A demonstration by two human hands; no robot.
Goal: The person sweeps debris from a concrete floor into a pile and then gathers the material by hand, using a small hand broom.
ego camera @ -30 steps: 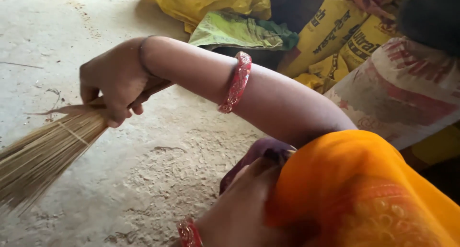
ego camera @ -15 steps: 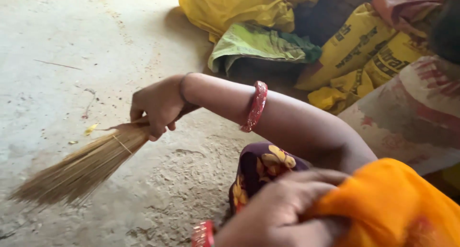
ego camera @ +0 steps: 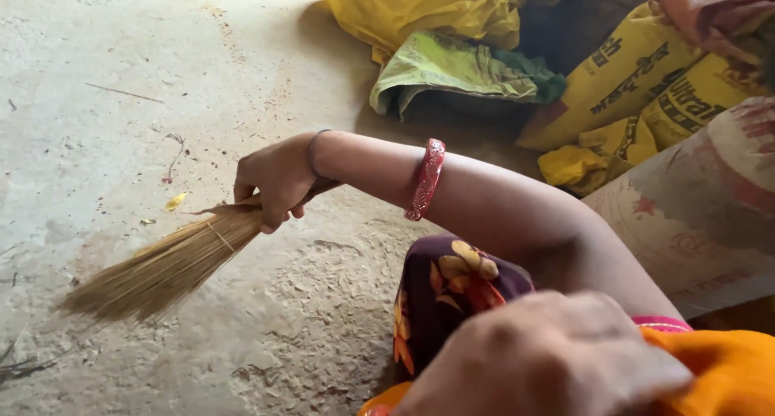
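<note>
My right hand (ego camera: 274,182) is closed around the bound neck of a straw broom (ego camera: 161,266). The arm reaches across from the right and wears a red bangle (ego camera: 425,178) on the forearm. The broom's bristles fan down and left onto the dusty concrete floor (ego camera: 105,52). My left hand (ego camera: 549,355) is blurred at the bottom, close to the camera. Its fingers are curled over the orange cloth (ego camera: 726,367) at my knee. A dark flowered cloth (ego camera: 444,291) shows between the two arms.
Yellow sacks (ego camera: 638,85), a yellow plastic bag (ego camera: 420,8) and a green bag (ego camera: 460,65) are piled at the top right. A pale printed sack (ego camera: 702,214) lies at the right. Small litter, a yellow leaf scrap (ego camera: 175,199) and twigs dot the floor.
My right hand has drawn the broom rightward and nearer across the floor, and more of the bristles now show. My left hand has slid up over the orange cloth.
</note>
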